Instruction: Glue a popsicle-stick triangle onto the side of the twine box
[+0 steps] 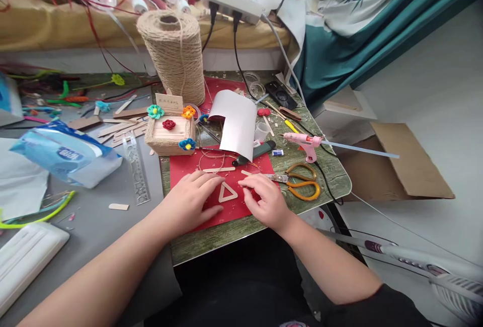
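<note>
Below the centre of the frame, the triangle [228, 198] lies flat on the red sheet [211, 220], presumably for easy reach, between the left hand [191, 197], fingers apart, and the right hand [267, 200], whose fingers' grip I cannot tell, scissors [280, 178] near it.

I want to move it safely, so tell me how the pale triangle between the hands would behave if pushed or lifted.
The pale triangle is probably light, being a small open frame. Lying flat on the red sheet, it would likely slide rather than roll or tip. Its straight, wood-like bars suggest it would feel stiff.
</note>
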Tool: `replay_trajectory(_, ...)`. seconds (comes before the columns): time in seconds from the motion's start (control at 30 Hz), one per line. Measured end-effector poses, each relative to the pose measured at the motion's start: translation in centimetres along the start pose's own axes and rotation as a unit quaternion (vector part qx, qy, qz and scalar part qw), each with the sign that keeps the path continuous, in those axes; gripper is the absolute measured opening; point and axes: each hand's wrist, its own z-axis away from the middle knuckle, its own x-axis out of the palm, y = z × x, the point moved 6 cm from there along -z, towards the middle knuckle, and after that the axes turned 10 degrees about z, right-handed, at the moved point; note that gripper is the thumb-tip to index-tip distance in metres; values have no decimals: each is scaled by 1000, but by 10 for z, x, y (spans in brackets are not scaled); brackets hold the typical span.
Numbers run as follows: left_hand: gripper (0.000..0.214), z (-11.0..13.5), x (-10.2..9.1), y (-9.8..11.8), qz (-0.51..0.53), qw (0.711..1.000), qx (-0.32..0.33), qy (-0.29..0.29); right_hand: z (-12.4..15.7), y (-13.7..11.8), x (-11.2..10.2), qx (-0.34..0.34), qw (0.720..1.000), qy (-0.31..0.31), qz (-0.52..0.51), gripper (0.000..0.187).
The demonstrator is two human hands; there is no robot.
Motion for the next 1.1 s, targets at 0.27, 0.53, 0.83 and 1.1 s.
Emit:
replay_trajectory(0.27,53,0,-1,-2,-3,1000,-18,-4,-7,-3,7,80,991,-91,60,14)
replay_trajectory(0.53,48,1,-6,-5,-1,1000,-14,-3,-42,0,35,159,954,-208,144,10)
replay_trajectory(0.83,40,1,-15,-7,42,998,-46,23,-44,-6,34,168,961,-180,125,10)
replay_trajectory(1.1,29,4,-13,-14,252,949,-177,64,-50,-43,20,37,986,-115,112,11)
